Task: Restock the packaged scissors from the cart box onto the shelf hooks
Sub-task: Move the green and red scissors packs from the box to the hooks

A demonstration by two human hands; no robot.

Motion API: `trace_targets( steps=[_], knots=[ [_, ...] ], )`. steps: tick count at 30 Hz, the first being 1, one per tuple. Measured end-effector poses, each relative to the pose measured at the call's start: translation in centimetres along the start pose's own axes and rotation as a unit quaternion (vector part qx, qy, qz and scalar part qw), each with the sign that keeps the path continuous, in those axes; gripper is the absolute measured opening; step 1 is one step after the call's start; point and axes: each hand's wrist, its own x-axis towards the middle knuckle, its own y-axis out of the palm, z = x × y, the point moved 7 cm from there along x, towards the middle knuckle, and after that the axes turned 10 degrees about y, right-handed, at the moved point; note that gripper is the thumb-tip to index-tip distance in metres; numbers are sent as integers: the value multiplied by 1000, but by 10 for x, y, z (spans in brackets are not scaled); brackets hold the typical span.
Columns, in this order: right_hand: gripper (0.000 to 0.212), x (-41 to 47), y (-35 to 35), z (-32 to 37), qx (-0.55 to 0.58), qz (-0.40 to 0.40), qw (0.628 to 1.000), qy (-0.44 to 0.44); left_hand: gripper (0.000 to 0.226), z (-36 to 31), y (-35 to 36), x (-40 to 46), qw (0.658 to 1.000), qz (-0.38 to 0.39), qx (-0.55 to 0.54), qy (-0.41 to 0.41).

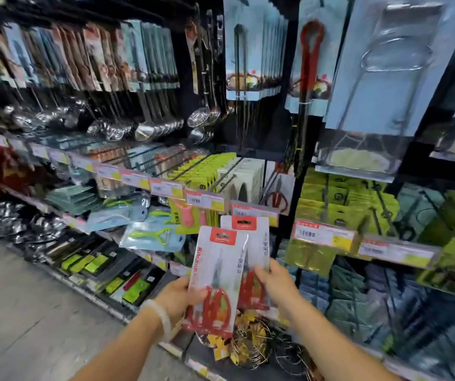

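Holding two packs up at chest height, the person is right in front of the shelving now: the left hand (178, 296), white band at the wrist, curls round the lower edge of the front scissors pack (216, 273), thumb across the red handles, while the right hand (274, 284) pinches the side of the second scissors pack (251, 243), which sits just behind and overlaps the first. Both cards stand upright, red header tabs on top. Below them, wire racks with yellow tags (248, 345) sit on the bottom shelf. Just beyond the packs runs the price rail (207, 200), and behind it, up and to the right, one red-handled hanging pack (277, 193) of the same kind marks what looks like the target hook (271, 185). The cart box is out of view. To do this well, I'd say split the pair first, raise one card so its header hole meets the hook tip squarely, slide it straight back, and keep the printed face forward. Farther up hang ladles (149, 127) and tongs (310, 67).
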Motion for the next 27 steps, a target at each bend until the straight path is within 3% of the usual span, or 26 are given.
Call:
trace_targets(
  steps=[10,13,20,27],
  knots=[
    [19,20,3,-13,-88,-17,995,32,35,-1,-6,38,998,63,17,-26],
    [6,26,-9,-8,-69,-51,996,18,37,1,-8,47,997,67,-6,-38],
    [17,41,-13,13,38,-62,997,13,41,7,-4,57,995,85,18,-40],
    [13,40,-1,-3,118,-43,992,34,37,11,-11,63,996,76,24,-45]
  ],
)
